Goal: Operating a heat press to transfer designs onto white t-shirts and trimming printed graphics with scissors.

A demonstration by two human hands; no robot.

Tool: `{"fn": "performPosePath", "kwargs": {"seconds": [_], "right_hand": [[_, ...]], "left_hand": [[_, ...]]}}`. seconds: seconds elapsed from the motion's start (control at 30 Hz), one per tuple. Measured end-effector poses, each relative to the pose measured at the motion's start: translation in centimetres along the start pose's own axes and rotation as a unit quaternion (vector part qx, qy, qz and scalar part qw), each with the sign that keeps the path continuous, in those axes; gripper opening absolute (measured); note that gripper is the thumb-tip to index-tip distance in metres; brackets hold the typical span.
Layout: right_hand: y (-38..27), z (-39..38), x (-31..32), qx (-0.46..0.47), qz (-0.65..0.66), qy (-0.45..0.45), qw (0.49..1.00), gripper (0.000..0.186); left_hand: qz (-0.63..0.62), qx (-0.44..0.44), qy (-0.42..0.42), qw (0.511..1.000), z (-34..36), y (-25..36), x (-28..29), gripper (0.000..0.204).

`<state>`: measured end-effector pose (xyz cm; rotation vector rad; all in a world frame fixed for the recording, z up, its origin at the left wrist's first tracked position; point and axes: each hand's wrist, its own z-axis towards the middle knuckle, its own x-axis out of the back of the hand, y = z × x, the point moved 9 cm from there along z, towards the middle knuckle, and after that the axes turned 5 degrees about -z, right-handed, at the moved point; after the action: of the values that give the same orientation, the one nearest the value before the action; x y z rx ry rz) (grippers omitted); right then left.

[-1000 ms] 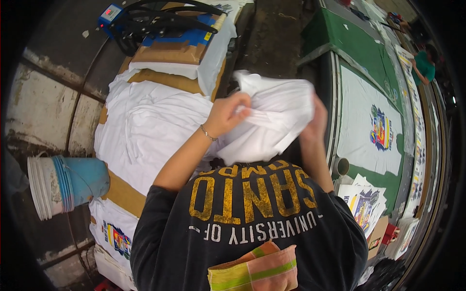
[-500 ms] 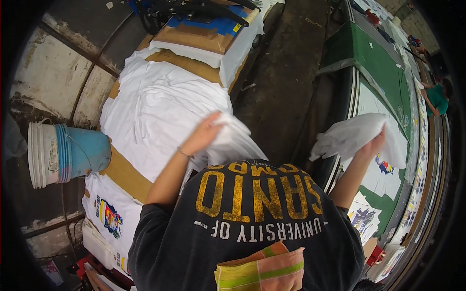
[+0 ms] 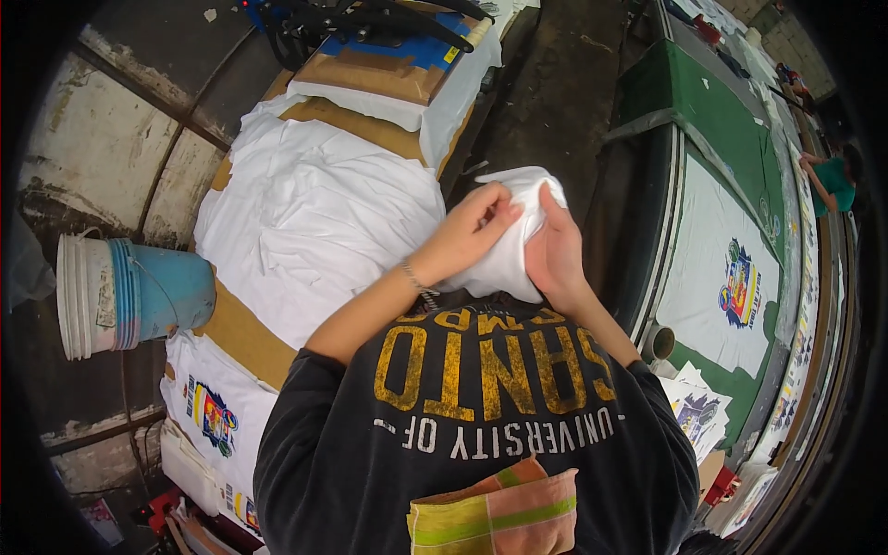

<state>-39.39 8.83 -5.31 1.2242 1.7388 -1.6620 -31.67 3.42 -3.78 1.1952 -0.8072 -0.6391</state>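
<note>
Holding white cloth (image 3: 504, 266) bunched between the person's left hand (image 3: 474, 231), thumb and fingers curled onto its upper fold, and right hand (image 3: 557, 256), cupped alongside, closure unclear. White fabric pile (image 3: 319, 208) lies left of the left hand. Even tension between hands should limit creasing.

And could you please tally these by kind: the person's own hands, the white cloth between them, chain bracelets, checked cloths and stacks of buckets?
Own hands: 2 (left hand, right hand)
White cloth: 1
Chain bracelet: 1
Checked cloth: 1
Bucket stack: 1
Total: 6
</note>
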Motion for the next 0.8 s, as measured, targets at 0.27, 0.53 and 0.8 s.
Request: {"fn": "performPosePath", "kwargs": {"seconds": [0.27, 0.53, 0.8], "right_hand": [[-8.6, -5.3, 6.4, 0.169, 0.002, 0.040, 0.985, 0.034], [-15.7, -8.1, 2.6, 0.191, 0.025, -0.092, 0.977, 0.036], [-3.3, -1.2, 0.1, 0.052, -0.100, 0.052, 0.992, 0.025]], "left_hand": [[-0.360, 0.134, 0.299, 0.874, -5.9, -11.0, 17.4, 0.041], [0.264, 0.051, 0.491, 0.828, -12.2, -3.5, 34.7, 0.034], [-0.149, -0.044, -0.010, 0.988, 1.1, 3.6, 0.7, 0.012]]}}
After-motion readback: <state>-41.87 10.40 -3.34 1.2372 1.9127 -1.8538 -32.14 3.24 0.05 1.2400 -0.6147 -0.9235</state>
